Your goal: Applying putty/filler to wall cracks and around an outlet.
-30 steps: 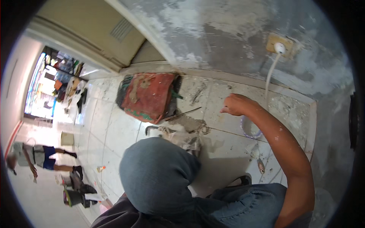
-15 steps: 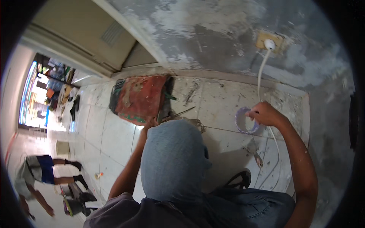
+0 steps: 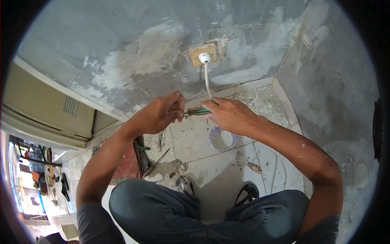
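A screwdriver (image 3: 198,111) with a green and clear amber handle lies level between my two hands, in front of the lower wall. My right hand (image 3: 231,116) is closed around the handle's right end. At the shaft end, my left hand (image 3: 160,114) has its fingers curled in and pinched together; they hide the tip. Just above is a yellowish socket plate (image 3: 196,57) with a white round plug (image 3: 204,57) in it. From the plug a white cable (image 3: 207,79) runs down behind my right hand.
Below my hands stands a tub with a purple rim (image 3: 211,140). A putty knife (image 3: 254,167) lies on the tiles to its right. A worn red bag (image 3: 125,164) sits at left, beside a thin pointed tool (image 3: 159,160) and rubble. Patchy grey walls meet at right.
My left hand has left the red bag and my right hand the tub. Both are now together before the wall, with the screwdriver between them. The view has swung toward the socket.
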`<state>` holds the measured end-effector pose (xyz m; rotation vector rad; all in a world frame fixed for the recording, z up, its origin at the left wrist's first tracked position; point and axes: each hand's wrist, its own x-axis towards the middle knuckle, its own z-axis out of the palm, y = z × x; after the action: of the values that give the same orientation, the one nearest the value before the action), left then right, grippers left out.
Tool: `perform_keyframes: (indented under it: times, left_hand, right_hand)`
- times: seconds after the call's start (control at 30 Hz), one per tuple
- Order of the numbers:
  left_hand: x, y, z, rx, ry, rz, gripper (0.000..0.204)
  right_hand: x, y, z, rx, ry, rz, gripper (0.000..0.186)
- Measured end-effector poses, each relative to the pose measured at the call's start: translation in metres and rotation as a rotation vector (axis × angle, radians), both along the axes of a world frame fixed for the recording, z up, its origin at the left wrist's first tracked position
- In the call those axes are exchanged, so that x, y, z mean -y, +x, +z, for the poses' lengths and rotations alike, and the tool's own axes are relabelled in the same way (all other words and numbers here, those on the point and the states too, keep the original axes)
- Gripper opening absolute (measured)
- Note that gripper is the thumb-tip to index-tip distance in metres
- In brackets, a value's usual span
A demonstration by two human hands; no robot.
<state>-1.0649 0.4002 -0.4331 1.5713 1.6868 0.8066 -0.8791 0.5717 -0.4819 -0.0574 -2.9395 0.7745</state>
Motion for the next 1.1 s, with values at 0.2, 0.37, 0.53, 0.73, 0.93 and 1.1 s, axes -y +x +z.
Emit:
perform_keyframes:
  times: [0.2, 0.37, 0.53, 0.73, 0.93, 1.1]
  left_hand:
    - [-0.081, 0.001, -0.033, -0.645, 0.456, 0.253, 0.029]
    - [-0.097, 0.016, -0.048, 0.138, 0.364, 0.554, 0.040]
    - [-0.108, 0.034, -0.053, 0.542, 0.208, 0.412, 0.044]
    - [-0.138, 0.044, -0.066, 0.782, 0.208, 0.483, 0.041]
    - [-0.139, 0.049, -0.066, 0.862, 0.261, 0.456, 0.037]
    - [-0.141, 0.049, -0.066, 0.887, 0.254, 0.481, 0.036]
  right_hand:
    - [-0.036, 0.027, -0.038, -0.237, -0.193, -0.309, 0.026]
    - [-0.019, 0.024, -0.057, -0.375, -0.424, -0.479, 0.023]
    - [-0.012, 0.032, -0.051, -0.239, -0.687, -0.660, 0.029]
    - [-0.024, 0.023, -0.056, -0.255, -0.746, -0.680, 0.033]
    - [-0.024, 0.012, -0.049, -0.257, -0.730, -0.696, 0.034]
    - [-0.024, 0.010, -0.054, -0.263, -0.763, -0.705, 0.035]
